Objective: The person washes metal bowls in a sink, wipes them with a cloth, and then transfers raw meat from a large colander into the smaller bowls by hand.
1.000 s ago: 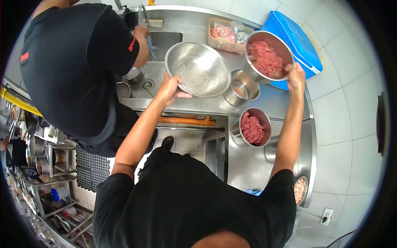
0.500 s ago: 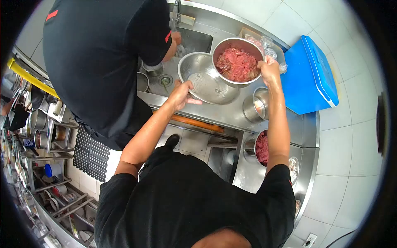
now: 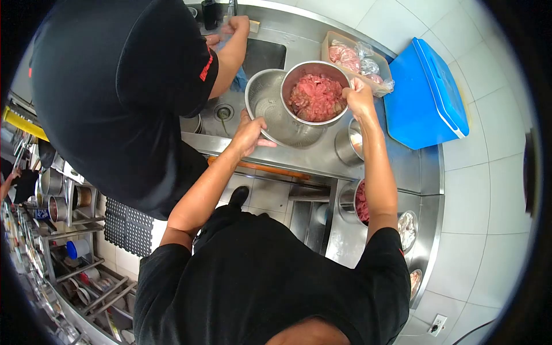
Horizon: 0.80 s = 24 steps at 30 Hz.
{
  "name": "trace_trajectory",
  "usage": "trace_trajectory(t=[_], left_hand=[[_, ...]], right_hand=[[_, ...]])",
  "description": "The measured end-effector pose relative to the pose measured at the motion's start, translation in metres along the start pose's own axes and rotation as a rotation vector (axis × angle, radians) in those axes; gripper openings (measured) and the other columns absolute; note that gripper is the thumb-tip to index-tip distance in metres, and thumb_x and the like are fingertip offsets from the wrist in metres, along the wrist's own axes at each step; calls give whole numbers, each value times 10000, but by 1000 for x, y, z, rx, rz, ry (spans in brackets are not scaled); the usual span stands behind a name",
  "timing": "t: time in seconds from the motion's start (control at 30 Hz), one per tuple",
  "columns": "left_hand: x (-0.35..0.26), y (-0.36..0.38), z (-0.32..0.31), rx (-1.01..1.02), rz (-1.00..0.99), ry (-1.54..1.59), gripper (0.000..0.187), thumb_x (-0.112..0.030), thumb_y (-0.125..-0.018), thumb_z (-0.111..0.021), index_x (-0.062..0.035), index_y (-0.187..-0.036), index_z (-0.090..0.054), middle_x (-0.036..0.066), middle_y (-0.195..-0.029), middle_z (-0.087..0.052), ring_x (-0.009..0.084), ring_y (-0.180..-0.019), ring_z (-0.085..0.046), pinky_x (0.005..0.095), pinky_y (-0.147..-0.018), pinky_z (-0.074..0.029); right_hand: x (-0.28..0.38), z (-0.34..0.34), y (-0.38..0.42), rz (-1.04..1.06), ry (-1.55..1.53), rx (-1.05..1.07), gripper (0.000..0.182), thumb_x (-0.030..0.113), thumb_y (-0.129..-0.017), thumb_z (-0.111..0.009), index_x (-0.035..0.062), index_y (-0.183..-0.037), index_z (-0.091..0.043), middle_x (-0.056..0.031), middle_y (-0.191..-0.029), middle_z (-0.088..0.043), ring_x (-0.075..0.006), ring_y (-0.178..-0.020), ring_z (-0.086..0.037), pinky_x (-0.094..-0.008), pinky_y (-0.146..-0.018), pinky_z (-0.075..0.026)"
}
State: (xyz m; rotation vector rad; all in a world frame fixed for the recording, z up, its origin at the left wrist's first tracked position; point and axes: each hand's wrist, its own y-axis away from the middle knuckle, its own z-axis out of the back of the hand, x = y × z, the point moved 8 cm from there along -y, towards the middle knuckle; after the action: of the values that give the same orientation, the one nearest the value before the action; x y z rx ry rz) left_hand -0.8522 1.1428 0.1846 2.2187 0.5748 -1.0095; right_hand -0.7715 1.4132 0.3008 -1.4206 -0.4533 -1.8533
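Note:
My right hand [image 3: 359,99] grips the right rim of a round steel pot [image 3: 288,102], which holds raw red meat [image 3: 317,96]. The pot is over the right part of a wide, shallow metal bowl [image 3: 270,109]. On the bowl's lower left rim, my left hand [image 3: 249,135] is closed, thumb on top and some fingers showing below the edge. Whether the pot touches the bowl cannot be made out.
A person in black [image 3: 132,92] stands at the left, hands by the tap. A container of bagged meat [image 3: 345,56], a blue cooler [image 3: 417,103], a steel pot [image 3: 347,146] and another meat pot [image 3: 348,201] are at the right. A drain [image 3: 223,112] lies left.
The pot of meat has moved left and slightly down with my right hand, further over the bowl. The bowl has shifted slightly left. The other person's hands have moved up to the tap.

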Motion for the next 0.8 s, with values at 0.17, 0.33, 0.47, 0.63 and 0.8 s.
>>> trace_trajectory(t=[0.17,0.33,0.47,0.63,0.8], left_hand=[[3,-1,-6,14,-27,-44,693,-21,-721,-472,-54,-1322,-127,200,-1231,-367,368,-1004,-528,484,-600,-593],[7,-2,-6,-39,-47,-82,569,-26,-738,-469,-2,-1242,-208,241,-1148,-425,380,-862,-608,463,-583,-600],[16,-6,-5,-27,-34,-70,559,-26,-746,-456,-6,-1244,-203,232,-1148,-420,379,-850,-610,463,-587,-600],[29,-8,-4,11,-13,-28,629,-32,-738,-477,-15,-1278,-154,227,-1199,-384,388,-939,-564,480,-599,-597],[35,-5,-1,-64,22,35,735,-55,-715,-553,2,-1297,-107,227,-1203,-360,379,-1012,-512,495,-584,-587]], right_hand=[[-4,5,9,-14,-23,-12,189,-24,-658,-525,91,-587,-393,7,-536,-409,-90,-422,-351,-270,-363,-268],[-12,7,18,-45,-29,-41,163,-19,-653,-531,85,-596,-420,6,-539,-425,-85,-426,-358,-265,-368,-273],[-26,11,20,-73,-47,-43,178,-22,-651,-531,91,-589,-407,8,-535,-416,-84,-423,-353,-265,-366,-265],[-32,11,24,-90,-36,-59,171,-27,-662,-524,83,-601,-407,12,-539,-399,-89,-427,-361,-268,-366,-274],[-25,1,36,-129,-85,-33,105,-43,-681,-509,48,-722,-479,11,-560,-426,-80,-446,-403,-250,-363,-285]])
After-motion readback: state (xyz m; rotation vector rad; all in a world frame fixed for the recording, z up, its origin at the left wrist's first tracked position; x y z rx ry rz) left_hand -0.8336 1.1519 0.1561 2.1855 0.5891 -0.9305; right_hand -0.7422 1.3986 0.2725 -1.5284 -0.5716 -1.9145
